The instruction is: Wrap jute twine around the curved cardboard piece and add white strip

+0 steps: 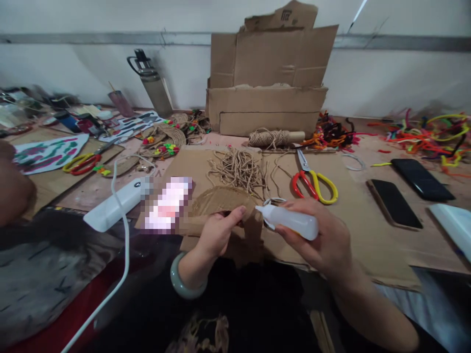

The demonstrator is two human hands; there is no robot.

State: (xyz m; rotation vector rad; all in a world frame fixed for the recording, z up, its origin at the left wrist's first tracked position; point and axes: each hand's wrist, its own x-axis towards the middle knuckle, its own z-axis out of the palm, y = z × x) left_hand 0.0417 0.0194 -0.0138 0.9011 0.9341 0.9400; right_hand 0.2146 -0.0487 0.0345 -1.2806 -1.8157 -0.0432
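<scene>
My left hand, with a pale green bangle on its wrist, grips a folded brown cardboard piece near the table's front edge. My right hand holds a small white glue bottle on its side. The nozzle points left at the top of the cardboard piece and almost touches it. Loose jute cords lie just behind the cardboard, on a flat cardboard sheet.
Red-and-yellow scissors lie right of the cords, with two dark phones further right. A twine roll and an open cardboard box stand behind. Pipe cleaners are piled far right. A white power bank with cable sits left.
</scene>
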